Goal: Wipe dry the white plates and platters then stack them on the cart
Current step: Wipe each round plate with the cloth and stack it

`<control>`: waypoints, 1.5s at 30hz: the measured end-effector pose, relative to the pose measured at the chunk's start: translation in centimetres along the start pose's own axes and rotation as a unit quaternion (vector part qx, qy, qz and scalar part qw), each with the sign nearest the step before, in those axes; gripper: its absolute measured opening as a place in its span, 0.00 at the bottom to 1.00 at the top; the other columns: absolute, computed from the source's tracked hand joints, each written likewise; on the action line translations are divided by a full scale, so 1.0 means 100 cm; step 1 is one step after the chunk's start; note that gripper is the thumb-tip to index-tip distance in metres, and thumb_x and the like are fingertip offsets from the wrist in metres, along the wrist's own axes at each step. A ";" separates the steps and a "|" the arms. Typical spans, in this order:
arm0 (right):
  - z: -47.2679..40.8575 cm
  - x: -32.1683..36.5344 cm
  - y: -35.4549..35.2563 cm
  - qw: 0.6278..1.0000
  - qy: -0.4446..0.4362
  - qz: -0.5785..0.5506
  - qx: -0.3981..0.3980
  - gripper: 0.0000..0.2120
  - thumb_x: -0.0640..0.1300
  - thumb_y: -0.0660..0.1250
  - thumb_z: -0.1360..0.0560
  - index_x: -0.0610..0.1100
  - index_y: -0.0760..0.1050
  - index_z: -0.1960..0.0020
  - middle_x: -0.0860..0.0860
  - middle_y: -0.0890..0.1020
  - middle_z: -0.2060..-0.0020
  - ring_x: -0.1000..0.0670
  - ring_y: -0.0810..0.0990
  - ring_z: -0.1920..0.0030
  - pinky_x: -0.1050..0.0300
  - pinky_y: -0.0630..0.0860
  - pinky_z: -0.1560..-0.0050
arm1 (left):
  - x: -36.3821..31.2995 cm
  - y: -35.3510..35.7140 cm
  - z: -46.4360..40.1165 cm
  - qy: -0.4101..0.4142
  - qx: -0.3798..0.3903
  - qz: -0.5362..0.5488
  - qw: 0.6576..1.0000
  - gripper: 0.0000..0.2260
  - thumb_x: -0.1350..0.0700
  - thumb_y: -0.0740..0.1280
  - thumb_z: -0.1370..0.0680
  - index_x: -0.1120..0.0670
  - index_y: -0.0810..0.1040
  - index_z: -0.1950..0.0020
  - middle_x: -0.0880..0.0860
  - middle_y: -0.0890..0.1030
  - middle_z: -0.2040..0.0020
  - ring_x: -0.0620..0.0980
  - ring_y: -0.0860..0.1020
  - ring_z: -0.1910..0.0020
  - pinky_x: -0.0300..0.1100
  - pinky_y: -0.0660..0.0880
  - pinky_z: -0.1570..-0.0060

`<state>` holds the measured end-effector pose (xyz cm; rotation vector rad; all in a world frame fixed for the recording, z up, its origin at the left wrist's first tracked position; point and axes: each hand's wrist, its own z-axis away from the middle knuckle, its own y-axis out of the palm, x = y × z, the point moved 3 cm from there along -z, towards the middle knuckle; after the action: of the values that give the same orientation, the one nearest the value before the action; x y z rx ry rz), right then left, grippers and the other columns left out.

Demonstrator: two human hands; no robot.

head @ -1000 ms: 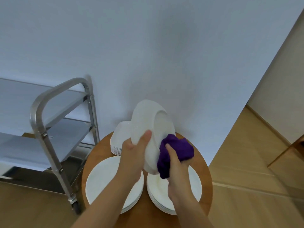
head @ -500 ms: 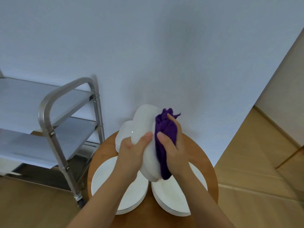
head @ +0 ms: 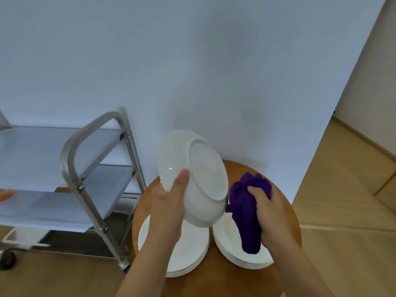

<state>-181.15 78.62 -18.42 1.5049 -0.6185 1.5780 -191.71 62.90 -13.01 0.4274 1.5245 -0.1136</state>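
A plain pale blue-white wall (head: pixel 192 71) fills most of the view, evenly lit (no window in sight). To the right a beige wall (head: pixel 368 86) meets light wooden floorboards (head: pixel 347 200) along a skirting. A round brown wooden table (head: pixel 285 213) stands against the pale wall.

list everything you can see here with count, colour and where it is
held plate: 1, white, tilted above the table, underside facing the camera
plate stacks: 2, white, side by side on the table, counts unclear
cloth: 1, purple, right of the held plate
round table: 1, brown wood, by the wall
cart: 1, silver metal, left of the table
left hand: 1, grips the held plate's rim
right hand: 1, holds the cloth
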 end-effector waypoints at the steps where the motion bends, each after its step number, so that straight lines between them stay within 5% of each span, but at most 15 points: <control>1: 0.003 -0.004 0.001 0.996 0.045 -0.076 -0.002 0.20 0.49 0.70 0.28 0.53 0.71 0.38 0.47 0.82 0.49 0.43 0.82 0.51 0.45 0.82 0.56 | -0.001 -0.001 0.004 0.039 0.029 -0.068 0.997 0.19 0.37 0.65 0.38 0.43 0.70 0.50 0.42 0.78 0.57 0.47 0.78 0.58 0.36 0.75 0.69; 4: 0.015 -0.003 0.018 0.966 0.101 -0.230 0.067 0.36 0.58 0.78 0.42 0.52 0.72 0.37 0.46 0.83 0.48 0.41 0.83 0.50 0.45 0.81 0.58 | 0.000 0.004 0.018 0.156 0.172 -0.254 0.939 0.08 0.39 0.64 0.30 0.42 0.71 0.59 0.34 0.78 0.67 0.34 0.78 0.64 0.26 0.71 0.74; 7: 0.023 -0.001 0.030 0.957 0.099 -0.251 0.104 0.51 0.63 0.81 0.56 0.52 0.72 0.35 0.45 0.83 0.48 0.42 0.83 0.50 0.46 0.81 0.59 | 0.007 0.011 0.025 0.274 0.288 -0.471 0.788 0.13 0.37 0.57 0.24 0.44 0.72 0.58 0.40 0.77 0.68 0.39 0.75 0.68 0.27 0.69 0.69; 10: 0.030 -0.012 0.023 0.961 0.092 -0.246 0.089 0.47 0.59 0.82 0.52 0.53 0.72 0.36 0.47 0.84 0.51 0.43 0.84 0.53 0.48 0.80 0.60 | 0.017 0.012 0.023 0.361 0.336 -0.584 0.645 0.20 0.40 0.50 0.20 0.44 0.67 0.31 0.45 0.80 0.47 0.44 0.77 0.55 0.32 0.68 0.57; 12: 0.038 -0.023 0.016 0.959 0.118 -0.238 0.100 0.44 0.58 0.81 0.50 0.52 0.72 0.36 0.45 0.84 0.51 0.42 0.84 0.53 0.47 0.80 0.60 | 0.029 0.009 0.024 0.388 0.372 -0.617 0.576 0.23 0.41 0.48 0.19 0.45 0.56 0.25 0.47 0.76 0.38 0.48 0.77 0.48 0.39 0.72 0.51; 17: 0.055 -0.050 0.001 0.967 0.147 -0.193 0.076 0.37 0.51 0.77 0.48 0.49 0.74 0.39 0.43 0.83 0.51 0.40 0.81 0.50 0.49 0.79 0.63 | 0.067 -0.005 0.027 0.385 0.416 -0.659 0.495 0.24 0.40 0.46 0.20 0.43 0.49 0.24 0.48 0.66 0.27 0.51 0.72 0.36 0.43 0.67 0.39; 19: 0.060 -0.067 -0.003 0.967 0.148 -0.202 0.050 0.33 0.48 0.73 0.45 0.47 0.74 0.39 0.42 0.81 0.49 0.40 0.79 0.49 0.50 0.78 0.62 | 0.079 -0.015 0.028 0.378 0.415 -0.634 0.532 0.27 0.33 0.47 0.24 0.39 0.54 0.25 0.45 0.66 0.27 0.48 0.68 0.32 0.41 0.59 0.33; 22: 0.065 -0.088 -0.007 0.956 0.140 -0.253 0.049 0.28 0.45 0.69 0.44 0.44 0.76 0.44 0.43 0.84 0.56 0.41 0.81 0.55 0.51 0.78 0.65 | 0.084 -0.035 0.027 0.304 0.328 -0.522 0.726 0.31 0.22 0.51 0.36 0.29 0.57 0.35 0.33 0.59 0.29 0.35 0.56 0.29 0.38 0.47 0.31; 24: 0.064 -0.098 -0.012 0.950 0.132 -0.279 0.058 0.28 0.43 0.68 0.46 0.43 0.77 0.46 0.43 0.85 0.58 0.41 0.83 0.57 0.49 0.79 0.64 | 0.088 -0.049 0.019 0.241 0.192 -0.435 0.846 0.33 0.25 0.57 0.34 0.34 0.59 0.32 0.36 0.60 0.30 0.36 0.58 0.32 0.40 0.53 0.32; 26: 0.060 -0.108 -0.015 0.951 0.131 -0.276 0.054 0.29 0.44 0.68 0.48 0.43 0.78 0.46 0.43 0.84 0.55 0.40 0.82 0.54 0.48 0.78 0.61 | 0.097 -0.065 0.006 0.062 0.087 -0.379 0.919 0.31 0.33 0.62 0.29 0.42 0.61 0.29 0.45 0.69 0.33 0.43 0.69 0.41 0.46 0.69 0.40; 28: 0.053 -0.115 -0.015 0.959 0.128 -0.251 0.042 0.28 0.43 0.68 0.48 0.45 0.79 0.47 0.44 0.84 0.53 0.40 0.81 0.51 0.48 0.78 0.59 | 0.117 -0.073 -0.001 -0.138 0.110 -0.285 0.942 0.19 0.45 0.63 0.23 0.48 0.67 0.34 0.51 0.77 0.43 0.47 0.77 0.53 0.42 0.78 0.60; 30: 0.049 -0.118 -0.011 0.970 0.125 -0.207 0.034 0.23 0.43 0.68 0.43 0.48 0.78 0.47 0.46 0.84 0.53 0.42 0.81 0.50 0.49 0.78 0.58 | 0.129 -0.081 -0.002 -0.222 0.121 -0.203 0.946 0.05 0.52 0.61 0.20 0.49 0.73 0.46 0.51 0.81 0.52 0.51 0.80 0.56 0.40 0.77 0.71; 34: 0.042 -0.121 -0.005 0.989 0.115 -0.092 -0.003 0.14 0.40 0.66 0.28 0.53 0.75 0.44 0.49 0.81 0.50 0.46 0.79 0.51 0.55 0.76 0.64 | 0.141 -0.097 -0.009 -0.208 0.053 -0.174 0.961 0.05 0.56 0.59 0.19 0.51 0.71 0.45 0.53 0.80 0.50 0.56 0.79 0.51 0.41 0.76 0.74; 45: 0.026 -0.117 0.004 0.996 0.065 -0.006 -0.061 0.19 0.42 0.67 0.25 0.55 0.68 0.38 0.52 0.76 0.47 0.48 0.76 0.49 0.56 0.78 0.58 | 0.170 -0.140 -0.029 -0.197 -0.083 -0.170 0.962 0.06 0.61 0.57 0.20 0.54 0.70 0.45 0.52 0.76 0.54 0.57 0.76 0.52 0.41 0.74 0.72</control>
<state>-181.05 73.47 -29.30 1.3032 -0.6177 1.5856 -198.17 54.26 -32.44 -0.0009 1.1882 -0.3182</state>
